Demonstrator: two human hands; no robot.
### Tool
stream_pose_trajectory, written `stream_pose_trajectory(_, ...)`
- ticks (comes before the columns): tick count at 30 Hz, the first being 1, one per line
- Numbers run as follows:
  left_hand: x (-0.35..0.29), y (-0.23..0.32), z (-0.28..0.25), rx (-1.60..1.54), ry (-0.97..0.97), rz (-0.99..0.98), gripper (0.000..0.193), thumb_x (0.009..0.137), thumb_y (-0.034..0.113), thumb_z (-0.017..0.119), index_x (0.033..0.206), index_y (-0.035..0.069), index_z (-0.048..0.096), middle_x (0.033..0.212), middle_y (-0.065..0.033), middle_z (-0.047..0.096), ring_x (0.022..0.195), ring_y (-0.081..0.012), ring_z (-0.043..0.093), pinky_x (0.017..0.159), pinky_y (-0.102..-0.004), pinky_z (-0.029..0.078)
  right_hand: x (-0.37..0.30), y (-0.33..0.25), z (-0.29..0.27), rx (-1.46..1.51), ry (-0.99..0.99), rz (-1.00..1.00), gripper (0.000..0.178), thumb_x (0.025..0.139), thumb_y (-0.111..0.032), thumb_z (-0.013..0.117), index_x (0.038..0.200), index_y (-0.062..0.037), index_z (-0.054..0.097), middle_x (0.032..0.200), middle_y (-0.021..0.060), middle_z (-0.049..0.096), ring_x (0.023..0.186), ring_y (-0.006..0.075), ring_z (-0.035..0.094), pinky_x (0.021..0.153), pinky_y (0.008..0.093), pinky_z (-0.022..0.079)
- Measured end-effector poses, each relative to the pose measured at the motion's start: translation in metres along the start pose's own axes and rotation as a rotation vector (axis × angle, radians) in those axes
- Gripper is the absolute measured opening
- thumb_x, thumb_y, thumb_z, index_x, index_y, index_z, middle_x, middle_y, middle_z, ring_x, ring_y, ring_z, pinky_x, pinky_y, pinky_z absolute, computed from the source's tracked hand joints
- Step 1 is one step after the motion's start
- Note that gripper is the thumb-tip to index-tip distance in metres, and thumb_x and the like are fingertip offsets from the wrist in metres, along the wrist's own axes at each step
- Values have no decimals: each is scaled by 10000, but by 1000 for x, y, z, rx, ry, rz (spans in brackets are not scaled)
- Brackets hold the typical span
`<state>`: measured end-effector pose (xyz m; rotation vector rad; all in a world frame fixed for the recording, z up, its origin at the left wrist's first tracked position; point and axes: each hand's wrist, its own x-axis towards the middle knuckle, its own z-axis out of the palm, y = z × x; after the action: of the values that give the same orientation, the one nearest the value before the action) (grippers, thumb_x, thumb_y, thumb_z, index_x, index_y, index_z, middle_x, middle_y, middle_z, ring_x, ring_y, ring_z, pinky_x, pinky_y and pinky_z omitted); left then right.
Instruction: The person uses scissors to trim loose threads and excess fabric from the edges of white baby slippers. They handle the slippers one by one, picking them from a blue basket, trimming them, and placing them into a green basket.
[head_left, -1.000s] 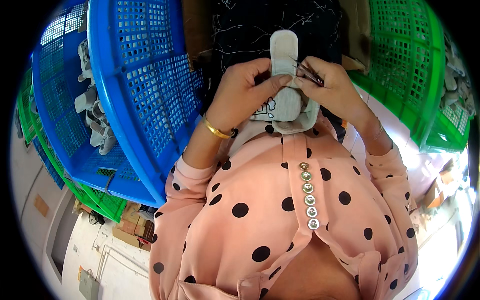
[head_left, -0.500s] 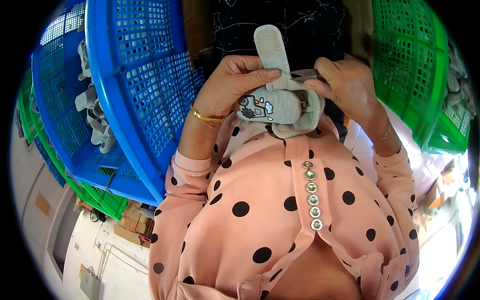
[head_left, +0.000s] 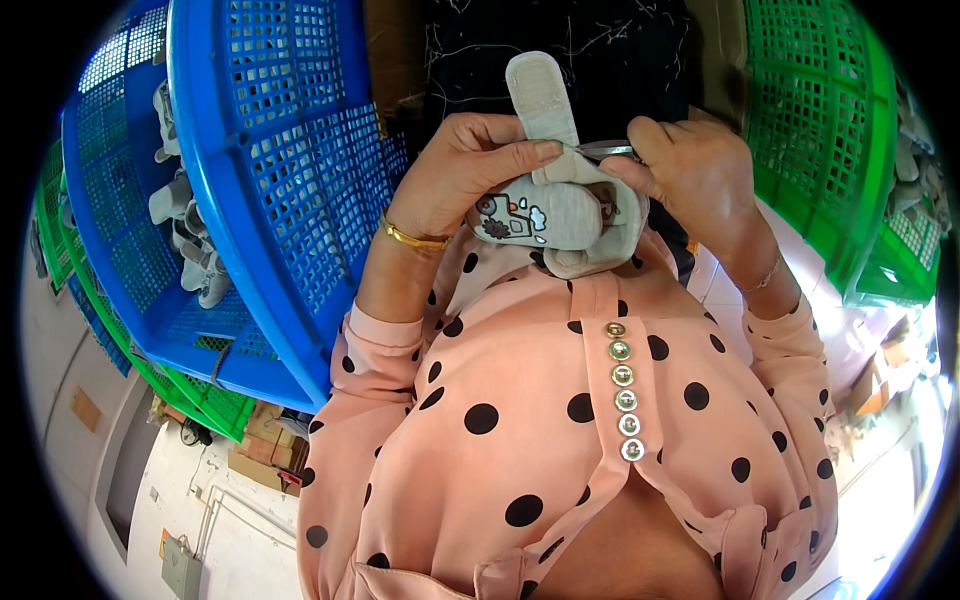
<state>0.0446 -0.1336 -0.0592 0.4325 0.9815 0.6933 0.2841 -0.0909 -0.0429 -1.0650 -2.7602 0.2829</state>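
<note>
A small light-grey child's shoe [head_left: 560, 215] with a printed vehicle picture is held in front of my chest. Its fastening strap [head_left: 540, 95] stands up, unfastened. My left hand [head_left: 470, 155] is closed on the shoe, with thumb and fingers pinching the base of the strap. In my right hand [head_left: 690, 165] is a pair of small metal thread snips [head_left: 608, 150]. Their tips lie against the strap's base, close to my left thumb. Most of the snips' handle is hidden by my fingers.
To the left stands a tall blue plastic basket [head_left: 300, 150]; several pale shoes [head_left: 205, 275] show in another blue crate beyond it. A green basket [head_left: 810, 130] stands at the right, with more shoes [head_left: 915, 170] behind its wall. Loose threads lie on the dark surface [head_left: 560, 30] ahead.
The snips have turned slightly, so more of their bright metal shows, and their tips have come to the strap's base. The shoe and my left hand have barely moved.
</note>
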Motion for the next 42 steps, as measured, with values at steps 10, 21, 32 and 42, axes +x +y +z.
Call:
stream_pose_trajectory(10, 7, -12, -6, 71, 20, 40, 183, 883, 146, 712, 937, -29, 721, 757, -45, 698, 637, -61, 636, 565, -176, 487, -7, 8, 18, 60, -74, 17, 433, 902, -493, 585, 687, -122, 528, 537, 47, 554, 484, 237, 575, 441, 335, 416)
stream_pose_trajectory(21, 2, 1, 8, 124, 95, 100, 153, 905, 119, 688, 950, -27, 704, 813, -32, 692, 684, -53, 621, 601, -179, 490, 14, -1, 14, 380, -120, 325, 303, 831, -334, 674, 1003, -95, 601, 727, 134, 652, 675, 324, 664, 587, 415, 509)
stream_pose_trajectory(32, 14, -30, 6, -443, 63, 347, 162, 985, 128, 560, 1048, 7, 647, 1040, -112, 697, 952, -198, 670, 851, -347, 553, -36, 13, -4, 1378, -282, 740, 712, 782, -224, 790, 1395, -45, 475, 1122, 51, 623, 1000, 102, 578, 891, 250, 475)
stream_pose_trajectory(42, -8, 3, 15, 800, 497, 124, 252, 936, 255, 666, 894, 7, 675, 768, -26, 684, 664, -79, 621, 586, -233, 504, -30, -2, -4, 1514, -19, 560, 670, 718, -53, 765, 1340, -65, 514, 1180, 44, 614, 1120, 107, 552, 1013, 270, 415)
